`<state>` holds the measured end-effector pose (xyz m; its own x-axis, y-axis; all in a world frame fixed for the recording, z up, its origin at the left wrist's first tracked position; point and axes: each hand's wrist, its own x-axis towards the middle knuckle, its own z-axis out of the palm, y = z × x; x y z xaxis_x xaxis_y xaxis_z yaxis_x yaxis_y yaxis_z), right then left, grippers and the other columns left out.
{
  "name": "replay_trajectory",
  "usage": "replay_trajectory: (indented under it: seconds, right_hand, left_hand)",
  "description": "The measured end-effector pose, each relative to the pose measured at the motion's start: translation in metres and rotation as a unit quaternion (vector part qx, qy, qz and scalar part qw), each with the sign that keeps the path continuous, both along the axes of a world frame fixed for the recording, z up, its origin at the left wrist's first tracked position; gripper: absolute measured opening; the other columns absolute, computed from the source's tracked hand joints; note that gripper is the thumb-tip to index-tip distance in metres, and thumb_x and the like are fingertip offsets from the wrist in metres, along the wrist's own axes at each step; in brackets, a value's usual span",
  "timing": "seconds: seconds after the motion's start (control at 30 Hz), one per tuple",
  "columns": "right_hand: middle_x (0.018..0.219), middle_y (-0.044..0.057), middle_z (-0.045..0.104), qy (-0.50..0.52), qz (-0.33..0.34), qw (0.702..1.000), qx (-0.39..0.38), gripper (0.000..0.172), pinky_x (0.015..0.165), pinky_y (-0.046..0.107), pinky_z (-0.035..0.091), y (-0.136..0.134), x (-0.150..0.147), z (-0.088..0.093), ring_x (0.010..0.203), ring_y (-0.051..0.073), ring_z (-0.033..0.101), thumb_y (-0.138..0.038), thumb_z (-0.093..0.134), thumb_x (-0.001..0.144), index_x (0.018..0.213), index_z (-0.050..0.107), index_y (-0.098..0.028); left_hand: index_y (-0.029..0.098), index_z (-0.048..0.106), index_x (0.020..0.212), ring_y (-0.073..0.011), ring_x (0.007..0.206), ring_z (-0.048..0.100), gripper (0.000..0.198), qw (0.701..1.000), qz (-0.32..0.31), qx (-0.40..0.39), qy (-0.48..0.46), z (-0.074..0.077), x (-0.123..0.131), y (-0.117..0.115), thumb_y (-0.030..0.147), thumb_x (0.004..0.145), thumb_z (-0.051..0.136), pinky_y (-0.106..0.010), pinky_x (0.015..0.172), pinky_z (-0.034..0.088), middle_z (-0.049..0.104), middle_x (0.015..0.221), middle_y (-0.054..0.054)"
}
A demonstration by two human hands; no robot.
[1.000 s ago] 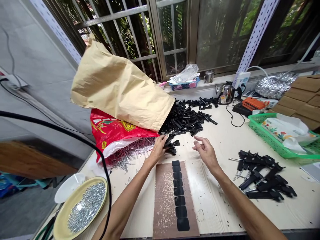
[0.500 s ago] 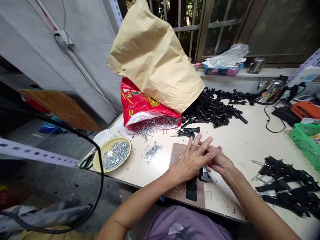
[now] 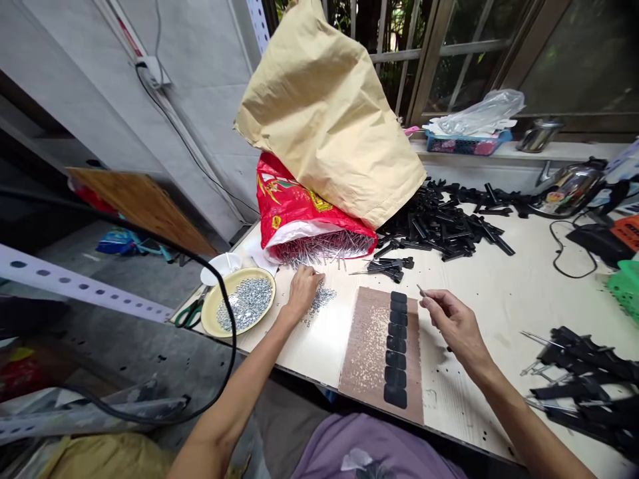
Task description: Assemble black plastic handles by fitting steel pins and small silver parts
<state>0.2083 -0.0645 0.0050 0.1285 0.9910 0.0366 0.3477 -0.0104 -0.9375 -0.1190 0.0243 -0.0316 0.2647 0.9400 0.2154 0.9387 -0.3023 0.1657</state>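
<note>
Metal pieces (image 3: 325, 298) lie beside our curled left hand (image 3: 302, 291), hold unclear; our right hand (image 3: 455, 324) pinches a slim rod (image 3: 421, 289). We're apparently gathering; the next move needs precision.

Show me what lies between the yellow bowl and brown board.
The head view shows a pile of silvery pieces, with the left hand and forearm, between bowl and board.

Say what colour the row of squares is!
The row of squares is black, as the head view shows.

Forward, downward head-worn view
</note>
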Motion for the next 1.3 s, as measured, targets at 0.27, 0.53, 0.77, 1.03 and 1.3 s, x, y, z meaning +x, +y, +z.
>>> replay_trajectory:
  seconds: [0.27,0.53,0.77,1.03,1.3]
  right_hand:
    - [0.079,0.004,0.062,-0.014,0.010,1.000,0.001,0.034,0.054,0.026,0.042,0.002,0.000,-0.010,0.060,0.014,0.050,-0.047,0.055,0.084,0.099,0.063,-0.019]
    - [0.095,0.005,0.064,-0.066,0.046,0.994,0.076,0.025,0.076,0.032,0.047,0.004,-0.021,0.001,0.088,0.020,0.059,-0.041,0.052,0.087,0.097,0.066,-0.022]
    - [0.089,0.005,0.059,-0.134,0.134,0.961,0.200,0.028,0.073,0.031,0.048,0.017,-0.074,0.015,0.081,0.017,0.058,-0.031,0.046,0.092,0.113,0.063,-0.025]
    - [0.083,0.004,0.055,-0.195,0.133,0.947,0.218,0.028,0.066,0.027,0.046,0.016,-0.093,0.022,0.075,0.016,0.056,-0.028,0.043,0.093,0.114,0.063,-0.026]
    - [0.082,0.004,0.056,-0.248,0.129,0.934,0.221,0.028,0.063,0.026,0.045,0.007,-0.088,0.025,0.075,0.016,0.057,-0.029,0.043,0.094,0.112,0.064,-0.027]
  left_hand:
    - [0.019,0.069,0.089,-0.0221,0.088,0.047,0.025,0.995,-0.059,-0.021,-0.072,-0.012,-0.008,0.001,0.017,0.088,0.045,-0.033,0.077,0.038,0.059,0.084,-0.008]
    - [0.015,0.061,0.076,-0.0212,0.085,0.051,0.014,0.986,0.007,-0.035,-0.163,-0.003,-0.003,0.002,0.016,0.083,0.049,-0.035,0.079,0.041,0.059,0.081,-0.008]
    - [0.012,0.059,0.084,-0.0126,0.064,0.058,0.027,0.736,0.083,-0.179,-0.648,0.031,0.047,-0.031,0.038,0.076,0.063,-0.025,0.059,0.046,0.063,0.075,-0.004]
    - [0.012,0.063,0.083,-0.0096,0.063,0.060,0.029,0.627,0.044,-0.206,-0.750,0.057,0.082,-0.063,0.035,0.070,0.073,-0.024,0.066,0.049,0.066,0.072,-0.003]
    - [0.012,0.066,0.080,-0.0107,0.066,0.060,0.023,0.681,0.017,-0.167,-0.713,0.058,0.077,-0.070,0.032,0.071,0.072,-0.024,0.069,0.049,0.066,0.071,-0.002]
